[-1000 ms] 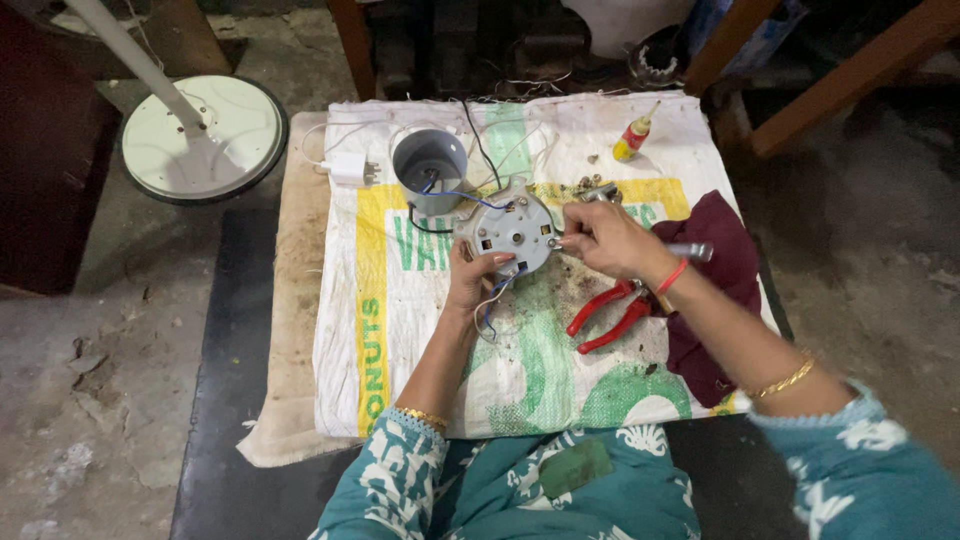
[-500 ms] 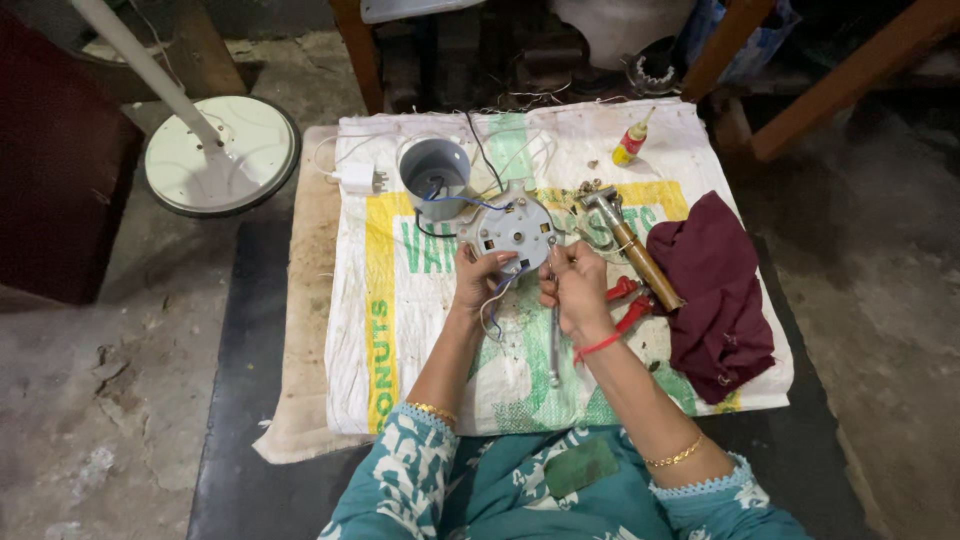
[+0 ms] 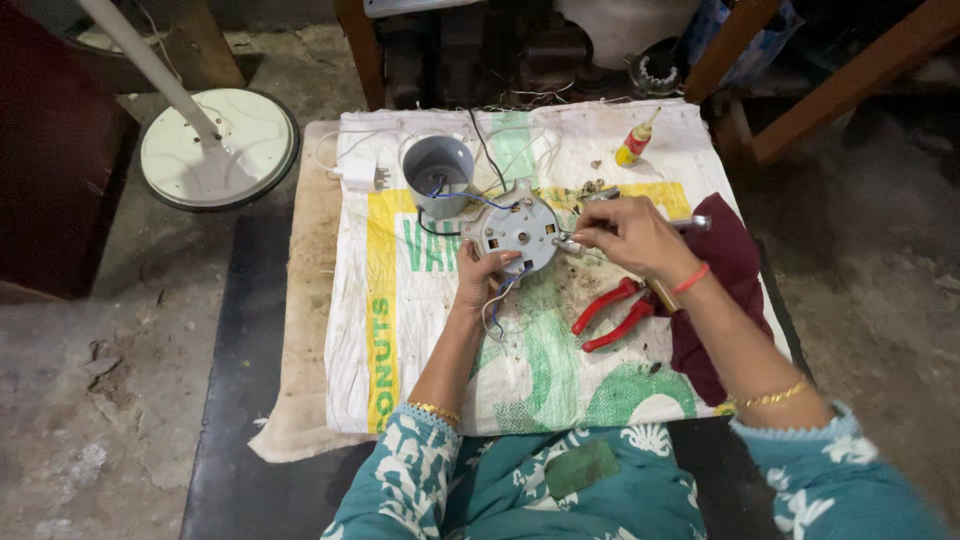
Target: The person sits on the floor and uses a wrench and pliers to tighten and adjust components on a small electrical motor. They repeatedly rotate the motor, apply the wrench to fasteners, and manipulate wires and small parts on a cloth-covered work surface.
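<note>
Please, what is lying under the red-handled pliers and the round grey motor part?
Under the red-handled pliers and the grey motor part lies a printed woven sack. The left hand holds that part. What the sack covers cannot be seen.

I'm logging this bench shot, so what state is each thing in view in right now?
Left hand: gripping the lower edge of the round grey motor housing.
Right hand: closed around a metal tool, tip at the housing's right side.
Grey cup-shaped cover: open end up, wires running in.
Red-handled pliers: lying untouched, handles spread.
Small yellow bottle: lying tilted, capped.
White plug: unplugged, on the sack.
</note>
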Demonstrator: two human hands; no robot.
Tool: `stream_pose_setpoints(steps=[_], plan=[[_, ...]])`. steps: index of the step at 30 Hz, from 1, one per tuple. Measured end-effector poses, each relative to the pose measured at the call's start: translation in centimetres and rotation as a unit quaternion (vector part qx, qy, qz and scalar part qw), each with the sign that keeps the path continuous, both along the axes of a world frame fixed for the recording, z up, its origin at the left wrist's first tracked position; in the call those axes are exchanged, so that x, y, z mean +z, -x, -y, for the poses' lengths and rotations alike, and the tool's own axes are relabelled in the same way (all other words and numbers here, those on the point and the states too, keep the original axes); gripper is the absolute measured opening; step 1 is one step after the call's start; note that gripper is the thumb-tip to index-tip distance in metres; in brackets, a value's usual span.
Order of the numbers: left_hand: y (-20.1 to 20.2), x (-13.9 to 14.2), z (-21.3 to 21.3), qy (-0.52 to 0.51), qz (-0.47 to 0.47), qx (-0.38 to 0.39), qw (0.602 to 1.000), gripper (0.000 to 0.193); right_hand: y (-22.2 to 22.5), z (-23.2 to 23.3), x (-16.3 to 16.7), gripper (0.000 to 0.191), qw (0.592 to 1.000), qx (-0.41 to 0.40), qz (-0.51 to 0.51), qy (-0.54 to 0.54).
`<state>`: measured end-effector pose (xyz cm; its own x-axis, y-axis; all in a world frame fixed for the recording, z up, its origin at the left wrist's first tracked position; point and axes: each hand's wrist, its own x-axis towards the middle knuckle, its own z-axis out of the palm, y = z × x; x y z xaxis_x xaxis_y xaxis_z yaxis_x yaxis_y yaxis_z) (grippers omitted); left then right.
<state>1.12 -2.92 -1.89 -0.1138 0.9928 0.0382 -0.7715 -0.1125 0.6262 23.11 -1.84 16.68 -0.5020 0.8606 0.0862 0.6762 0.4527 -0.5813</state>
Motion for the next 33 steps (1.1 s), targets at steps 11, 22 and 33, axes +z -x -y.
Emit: stream_pose_setpoints(steps=[11, 22, 33], plan=[[-0.3, 1.2, 1.0, -0.028, 0.030, -0.019, 0.999, 0.062, 2.7, -3.5, 4.2, 0.009, 0.972, 0.176, 0.157, 0.011], [-0.1, 2.2, 1.7, -0.011, -0.002, -0.039, 0.999, 0.061, 5.5, -3.2, 5.3, 0.010, 0.917, 0.272, 0.282, -0.078], [-0.3, 1.5, 1.5, -0.020, -0.005, -0.039, 0.999, 0.063, 2.3, -3.6, 2.7, 0.013, 0.955, 0.220, 0.198, -0.010]])
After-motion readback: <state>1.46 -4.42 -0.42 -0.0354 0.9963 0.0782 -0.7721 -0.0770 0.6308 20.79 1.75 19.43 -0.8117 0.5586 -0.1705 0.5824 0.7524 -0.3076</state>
